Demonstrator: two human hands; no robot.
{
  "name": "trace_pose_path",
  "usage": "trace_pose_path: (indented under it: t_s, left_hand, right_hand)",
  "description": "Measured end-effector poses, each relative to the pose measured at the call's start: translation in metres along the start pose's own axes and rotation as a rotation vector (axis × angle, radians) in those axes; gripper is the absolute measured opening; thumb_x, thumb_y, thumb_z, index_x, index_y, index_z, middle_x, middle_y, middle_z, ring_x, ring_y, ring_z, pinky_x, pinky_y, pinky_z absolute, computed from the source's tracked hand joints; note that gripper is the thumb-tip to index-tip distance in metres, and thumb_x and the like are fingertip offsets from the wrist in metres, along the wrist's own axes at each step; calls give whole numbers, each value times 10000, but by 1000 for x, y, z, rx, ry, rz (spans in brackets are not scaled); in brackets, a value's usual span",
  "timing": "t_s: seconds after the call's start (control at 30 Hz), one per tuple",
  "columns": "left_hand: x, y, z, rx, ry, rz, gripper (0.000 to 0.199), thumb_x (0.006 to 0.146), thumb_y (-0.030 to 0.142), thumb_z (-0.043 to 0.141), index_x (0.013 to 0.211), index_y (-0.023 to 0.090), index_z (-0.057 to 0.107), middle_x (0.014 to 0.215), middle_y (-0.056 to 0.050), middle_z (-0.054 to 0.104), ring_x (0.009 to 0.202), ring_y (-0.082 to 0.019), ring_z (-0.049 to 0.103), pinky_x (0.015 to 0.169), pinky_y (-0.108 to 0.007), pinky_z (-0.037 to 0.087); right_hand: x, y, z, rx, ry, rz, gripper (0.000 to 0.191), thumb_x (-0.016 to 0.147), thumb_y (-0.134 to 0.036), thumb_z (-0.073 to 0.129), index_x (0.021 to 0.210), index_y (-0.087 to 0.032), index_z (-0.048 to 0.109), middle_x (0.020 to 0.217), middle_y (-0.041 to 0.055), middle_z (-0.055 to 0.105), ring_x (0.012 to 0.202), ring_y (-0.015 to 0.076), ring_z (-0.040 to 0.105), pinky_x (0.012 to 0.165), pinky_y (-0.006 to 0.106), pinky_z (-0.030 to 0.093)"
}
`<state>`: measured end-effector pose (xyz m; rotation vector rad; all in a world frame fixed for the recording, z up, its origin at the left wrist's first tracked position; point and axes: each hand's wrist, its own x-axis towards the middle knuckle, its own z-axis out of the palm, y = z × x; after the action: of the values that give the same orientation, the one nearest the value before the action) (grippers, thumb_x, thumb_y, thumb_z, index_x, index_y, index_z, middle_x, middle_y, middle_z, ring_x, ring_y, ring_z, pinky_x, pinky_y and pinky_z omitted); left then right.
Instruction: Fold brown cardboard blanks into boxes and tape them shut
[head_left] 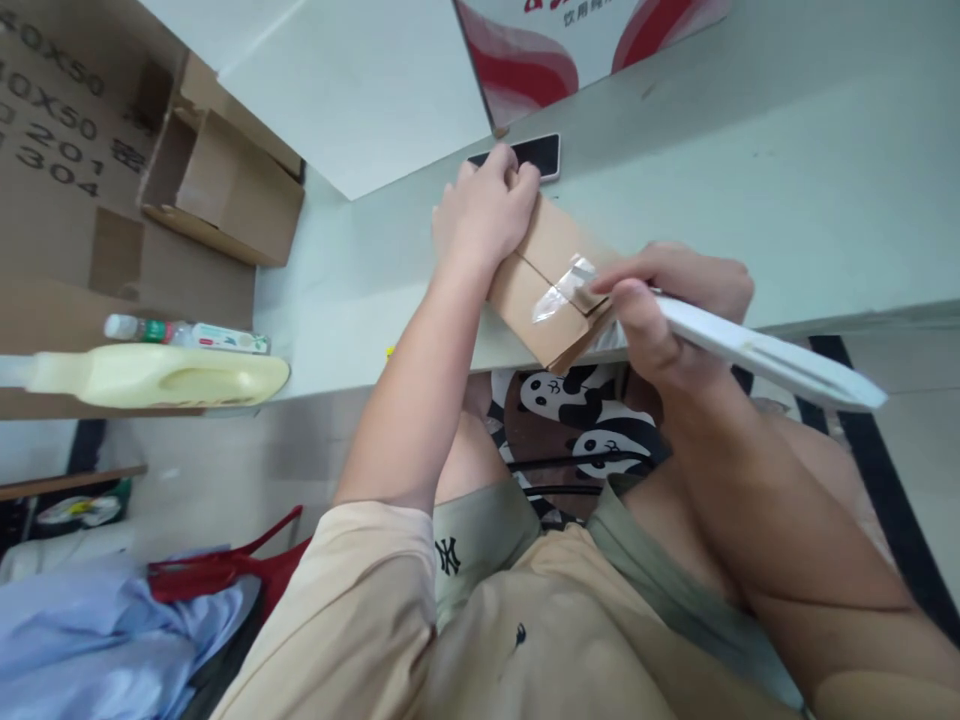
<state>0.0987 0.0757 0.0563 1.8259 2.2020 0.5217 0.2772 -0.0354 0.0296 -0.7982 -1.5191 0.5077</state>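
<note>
A small brown cardboard box [525, 285] lies slantwise at the front of the pale table, with a strip of clear tape [551, 303] across its seam. My left hand [487, 205] is closed over the box's far left end, fingers curled against it. In my right hand [675, 300] is a white utility knife [772, 350], its handle sticking out to the right. The knife's front end is at the tape near the box's right edge; blur and my fingers hide just how the tip meets it. Behind my left hand lies a dark phone [541, 157].
A white and red carton [555, 60] stands at the back. On the left are an open cardboard box [232, 185], a yellow bottle [187, 377] and a small plastic bottle [142, 328]. The table's front edge runs just below the taped box, above my lap.
</note>
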Motion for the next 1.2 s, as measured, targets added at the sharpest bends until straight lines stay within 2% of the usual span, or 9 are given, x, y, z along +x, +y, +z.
trace_pose_path:
  t_s: [0.13,0.23,0.37,0.6,0.7,0.8,0.87,0.97,1.2]
  left_hand:
    - [-13,10,-12,25,-1,55,252,893,501,407,886,388,632,1090,-100,665,1047,-397,563,875,-555,386]
    - [-15,9,-12,-22,11,63,249,848,492,400,838,395,630,1078,-107,672,1047,-420,533,828,-541,349]
    - [-13,7,-10,-141,-17,52,199,803,502,466,808,403,638,1037,-110,669,1104,-427,474,815,-515,338]
    - [-17,6,-13,-128,36,74,227,848,483,440,943,392,625,1180,-102,608,1109,-385,531,876,-512,351]
    - [-18,5,-14,-159,59,75,200,850,469,432,897,375,603,1165,-98,606,1117,-377,540,875,-500,354]
    - [-15,3,-12,-136,47,84,184,830,463,438,867,365,589,1122,-107,616,1085,-383,540,867,-506,344]
    - [-13,3,-10,-142,45,84,148,800,473,473,831,381,585,1044,-110,622,1068,-401,531,847,-508,337]
    - [-10,3,-8,-172,66,74,107,765,482,515,767,392,572,932,-116,611,1068,-427,515,813,-507,334]
    - [-13,6,-9,-126,61,66,121,777,474,474,747,362,508,1030,-108,629,1008,-411,555,810,-511,320]
  right_hand:
    - [-6,2,6,26,136,27,362,936,-509,595,755,-219,712,521,-39,572,435,90,499,435,259,349]
    - [-9,3,8,-1,89,60,334,906,-536,621,799,-236,723,542,-32,606,442,108,528,449,278,373]
    - [-12,2,6,-130,-9,132,394,959,-529,477,801,-265,722,600,3,651,473,139,555,509,325,429]
    - [-7,-4,8,-388,-77,-53,393,959,-469,437,782,-251,712,620,9,668,597,171,632,628,359,460]
    - [-8,-4,7,-328,-39,-32,440,975,-484,396,754,-254,699,607,7,645,570,166,600,619,353,459]
    - [-9,-1,5,-379,-126,-31,425,982,-461,382,800,-255,707,649,18,646,619,173,605,675,367,452]
    - [-10,2,5,-397,-155,-99,368,975,-415,413,829,-249,707,670,18,645,631,172,595,703,375,426]
    - [-13,4,8,-349,-68,-223,303,940,-347,460,780,-234,691,613,-3,618,555,152,530,649,359,365]
    - [-25,4,14,-446,-5,-344,147,854,-222,548,810,-250,685,602,-21,628,582,161,520,627,351,325]
